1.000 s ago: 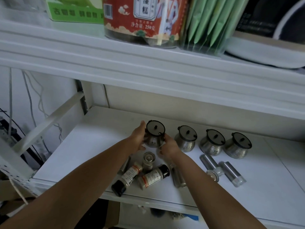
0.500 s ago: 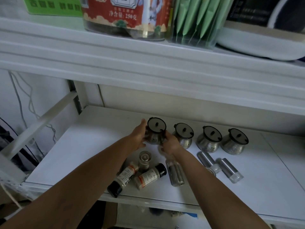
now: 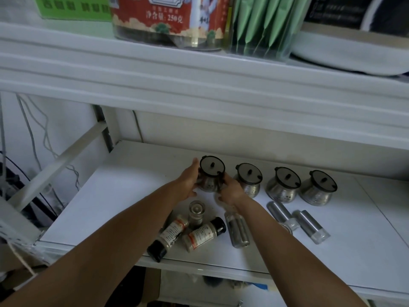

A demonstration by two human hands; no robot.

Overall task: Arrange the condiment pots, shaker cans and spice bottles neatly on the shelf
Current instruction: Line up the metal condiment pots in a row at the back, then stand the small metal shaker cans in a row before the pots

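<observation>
Both hands grip one steel condiment pot [image 3: 210,177] with a black-rimmed lid, at the left end of a back row on the white shelf [image 3: 115,191]. My left hand [image 3: 188,182] holds its left side, my right hand [image 3: 230,189] its right side. Three matching pots [image 3: 249,180] [image 3: 284,185] [image 3: 319,188] stand in line to its right. In front, two spice bottles with black caps [image 3: 170,234] [image 3: 204,233] lie on their sides. A small shaker [image 3: 195,212] stands upright. Steel shaker cans [image 3: 236,229] [image 3: 281,214] [image 3: 311,227] lie flat.
The upper shelf board [image 3: 199,89] overhangs close above, loaded with a red-labelled jar [image 3: 170,18], green packets [image 3: 263,25] and a white dish [image 3: 345,52]. A slanted white brace [image 3: 59,165] and loose cables [image 3: 33,138] sit to the left. Below the shelf is a dim lower level.
The pot in my hands has shifted slightly back, in line with the row. The view has tilted up a little; the lying bottles and cans have not moved.
</observation>
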